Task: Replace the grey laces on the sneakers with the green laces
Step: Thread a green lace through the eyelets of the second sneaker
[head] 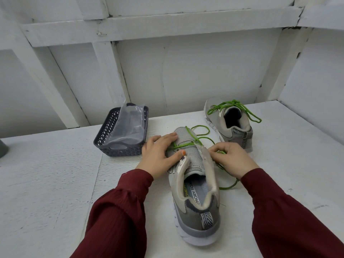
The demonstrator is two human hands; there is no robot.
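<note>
Left hand [158,155] flat, fingers straight, pressing near sneaker [195,183] on counter [55,174]; right hand [232,159] curled, pinching its green lace [184,145]

basket [104,140] blocks left; far sneaker [230,123] blocks right; between: bare table [46,174]

On the white worktop [46,174] in front of me, off to my left, sits a dark grey plastic basket [104,135] with lattice walls and a handle slot in its near end. A crumpled clear plastic bag [128,123] lies inside it and sticks up past the far rim. At the far left edge a grey object [2,148] is cut off by the frame; I cannot tell what it is. Behind the worktop rises a white painted wall [204,71] crossed by beams
</note>
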